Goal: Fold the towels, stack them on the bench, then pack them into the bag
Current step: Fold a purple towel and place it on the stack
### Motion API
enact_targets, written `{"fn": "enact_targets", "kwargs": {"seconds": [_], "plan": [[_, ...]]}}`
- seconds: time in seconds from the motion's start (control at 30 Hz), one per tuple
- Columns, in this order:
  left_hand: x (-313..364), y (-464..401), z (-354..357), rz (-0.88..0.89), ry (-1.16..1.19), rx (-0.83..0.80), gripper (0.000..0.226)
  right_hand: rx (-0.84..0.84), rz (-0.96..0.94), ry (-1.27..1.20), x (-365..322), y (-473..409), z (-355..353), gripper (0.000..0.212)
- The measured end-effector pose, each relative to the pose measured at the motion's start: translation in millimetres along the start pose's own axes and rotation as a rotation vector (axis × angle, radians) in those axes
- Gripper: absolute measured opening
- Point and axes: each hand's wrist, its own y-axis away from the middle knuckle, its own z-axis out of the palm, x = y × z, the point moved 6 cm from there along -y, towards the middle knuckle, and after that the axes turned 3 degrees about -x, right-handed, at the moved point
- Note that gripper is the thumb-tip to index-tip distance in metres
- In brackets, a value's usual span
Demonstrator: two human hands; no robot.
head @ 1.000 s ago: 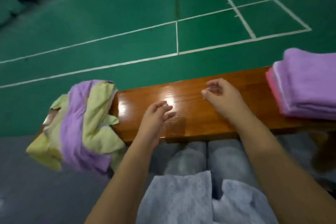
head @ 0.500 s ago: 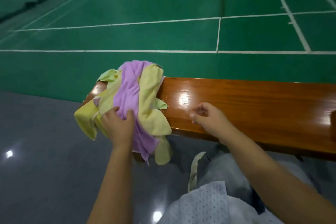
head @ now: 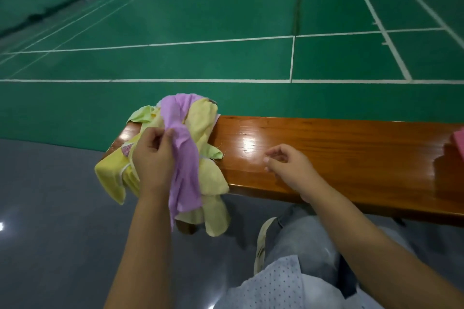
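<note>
Purple cloth is what your left hand (head: 153, 160) has hold of: thumb and fingers pinch a fold of the purple towel (head: 184, 155) near its upper part, and the rest of it hangs down past your wrist, off the near edge of the bench (head: 326, 155). Under and around that hand sits the heap of unfolded yellow towels (head: 203, 133), piled on the bench end, with some drooping over the near side and one corner sticking out beyond your knuckles on the far-left side. Your right hand (head: 288, 168) hovers over bare glossy wood, well apart from the heap, fingers loosely curled and holding nothing. Farther out past your right hand, at the picture's edge, a pink folded towel (head: 458, 140) lies on the bench. Beyond both hands stretches the green court floor (head: 200, 20) with white lines.
</note>
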Motion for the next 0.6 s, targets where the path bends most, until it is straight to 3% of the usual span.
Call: {"fn": "enact_targets", "kwargs": {"seconds": [0.13,0.27,0.4,0.5,0.6], "plan": [[58,-6,21,0.072,0.208,-0.112,0.022,0.070,-0.123,-0.036,-12,3,-21,0.026],[112,-3,58,0.156,0.334,-0.327,0.010,0.022,-0.273,-0.175,-30,2,-42,0.040],[158,14,108,0.212,0.485,-0.550,0.015,0.045,-0.411,-0.228,-54,3,-83,0.050],[185,33,143,0.150,0.654,-0.727,0.007,0.116,-0.446,-0.186,-64,5,-118,0.049],[203,43,164,0.122,0.763,-0.803,0.011,0.195,-0.482,-0.088,-61,8,-152,0.032]]}}
